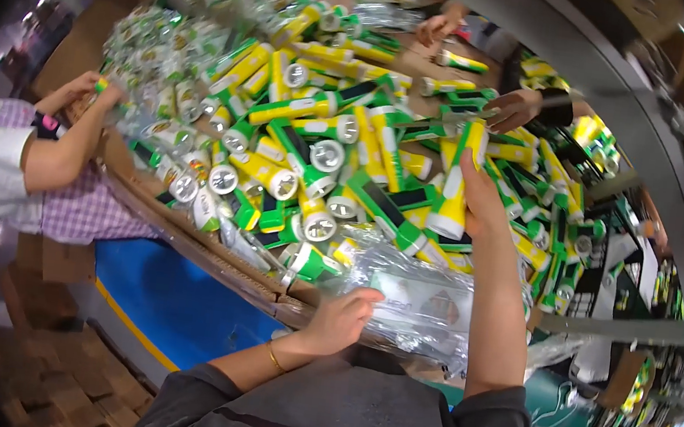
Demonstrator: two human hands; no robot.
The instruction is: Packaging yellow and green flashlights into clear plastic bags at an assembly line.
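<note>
In my right hand (480, 198) is a yellow and green flashlight (452, 195), gripped along its body with its white lens end downward. It hangs over the heap of similar flashlights (291, 109). My left hand (341, 320) is closed, its fingertips pinching the left edge of a clear printed plastic bag (425, 302). That bag lies on top of a loose pile of clear bags at the table's near edge. Just beyond my left hand lies a flashlight with a green neck (312, 263). The heap shows white heads, green trim and dark panels.
Bagged flashlights (166, 47) pile up at the far left. A person in a checked apron (91, 204) works at the left edge. Other people's hands (515, 108) reach in from the far side. A cardboard rim (186, 233) borders the table; a metal bar (635, 328) crosses at right.
</note>
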